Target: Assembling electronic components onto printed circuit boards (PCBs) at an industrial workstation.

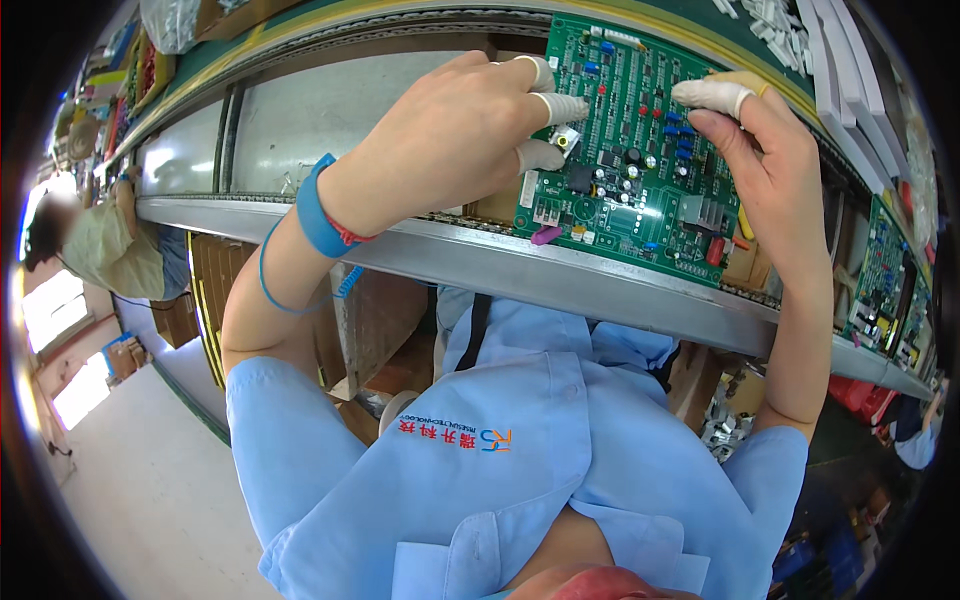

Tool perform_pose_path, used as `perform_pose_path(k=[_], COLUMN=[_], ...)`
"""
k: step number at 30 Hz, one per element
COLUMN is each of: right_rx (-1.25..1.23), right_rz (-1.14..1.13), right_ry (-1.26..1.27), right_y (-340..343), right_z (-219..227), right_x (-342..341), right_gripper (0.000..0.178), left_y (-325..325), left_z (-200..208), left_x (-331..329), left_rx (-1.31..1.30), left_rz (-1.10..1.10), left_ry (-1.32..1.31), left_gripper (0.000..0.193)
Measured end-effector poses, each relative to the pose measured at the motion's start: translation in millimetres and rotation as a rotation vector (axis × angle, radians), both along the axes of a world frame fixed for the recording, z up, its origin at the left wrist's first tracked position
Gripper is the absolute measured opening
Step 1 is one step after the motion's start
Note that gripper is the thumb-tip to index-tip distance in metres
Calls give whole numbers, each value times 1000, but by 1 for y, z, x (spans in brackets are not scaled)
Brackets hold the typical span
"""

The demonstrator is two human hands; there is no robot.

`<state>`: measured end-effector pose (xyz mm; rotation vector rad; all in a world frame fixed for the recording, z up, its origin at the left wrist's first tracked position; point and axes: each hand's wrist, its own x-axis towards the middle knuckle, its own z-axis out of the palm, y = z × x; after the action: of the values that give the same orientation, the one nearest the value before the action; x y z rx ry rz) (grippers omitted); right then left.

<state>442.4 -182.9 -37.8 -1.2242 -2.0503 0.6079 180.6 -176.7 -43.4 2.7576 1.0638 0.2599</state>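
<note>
A green circuit board (625,215), crowded with small parts, lies slightly turned across the metal rails in front of me. My left hand (455,130) reaches over its left edge with white finger cots on the fingertips. Index finger and thumb close around a small white part (565,141) with a yellowish centre, tilted on the board. At the upper right of the board, my right hand (765,140) brings a cotted index finger and bare thumb together near a row of blue parts (684,142). Whatever sits between those fingertips is too small to make out.
A metal rail (480,250) runs along my side of the line. Another circuit board (885,270) lies farther right. White strips (845,80) and loose white parts (775,30) are at the back right. A person (110,240) works at the left. A blue coiled cord (347,282) hangs from my left wristband.
</note>
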Motion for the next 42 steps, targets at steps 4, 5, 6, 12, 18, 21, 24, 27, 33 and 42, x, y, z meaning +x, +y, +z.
perform_pose_path(k=[4,5,6,12,18,21,24,27,33,42], right_rx=[53,67,84,58,139,288,367,524,135,91], right_rz=[27,44,61,-62,-193,-343,-712,-841,-867,-607], right_ry=[-43,-42,-45,-24,-4,94,184,-107,-74,8], right_y=[1,4,6,7,11,23,28,50,60,60], right_z=[1,0,0,10,19,35,67,30,-7,-5], right_x=[6,8,11,19,35,63,98,224,307,300], right_gripper=[13,16,18,22,15,19,18,26,22,21], left_y=[-3,-4,-4,-5,-9,-12,-18,-8,-8,-7], left_z=[4,5,6,15,25,20,23,26,33,33], left_x=[7,8,9,15,25,17,20,21,20,18], left_rx=[-55,-57,-51,-56,-152,-218,-201,-225,-230,-236], left_rz=[12,1,-15,-83,-31,12,65,11,89,111], left_ry=[-41,-42,2,-52,-41,-53,-128,-229,-332,-335], left_gripper=[41,41,41,35,31,36,37,34,24,23])
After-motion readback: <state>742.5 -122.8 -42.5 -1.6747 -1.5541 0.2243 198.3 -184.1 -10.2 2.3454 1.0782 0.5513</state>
